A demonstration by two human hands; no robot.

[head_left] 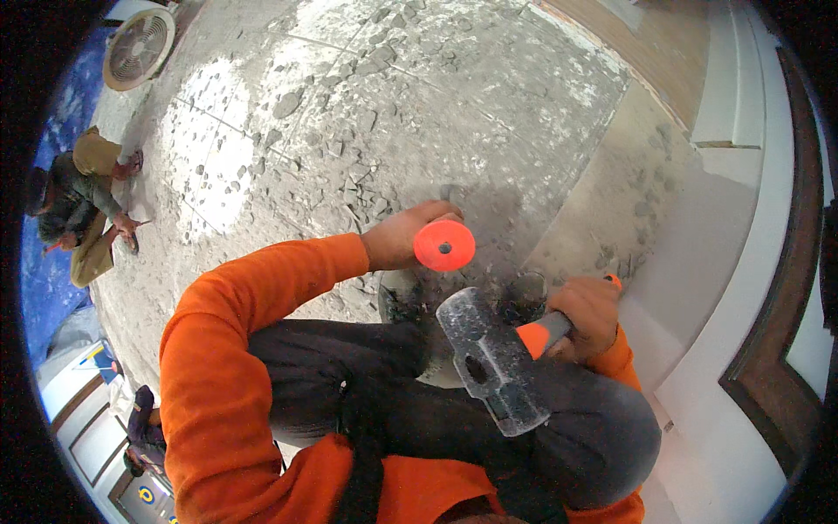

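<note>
My left hand (403, 234) is closed around a chisel (444, 245), seen from its top end, with a round orange hand guard and a small dark striking end in its middle. The chisel's tip is hidden below the guard. In my right hand (587, 316) is a club hammer (491, 362), gripped by its grey and orange handle. Its worn, dusty steel head hangs over my lap, below and to the right of the chisel and apart from it. Dusty grey floor (515, 210) lies beneath my left hand.
Broken chips (358, 188) litter the floor ahead. A white wall (698, 323) with dark wood trim (768, 367) runs close on my right. At left a person (83, 205) squats with a thin tool, and another person (144, 432) is lower down. A round fan (138, 50) stands far left.
</note>
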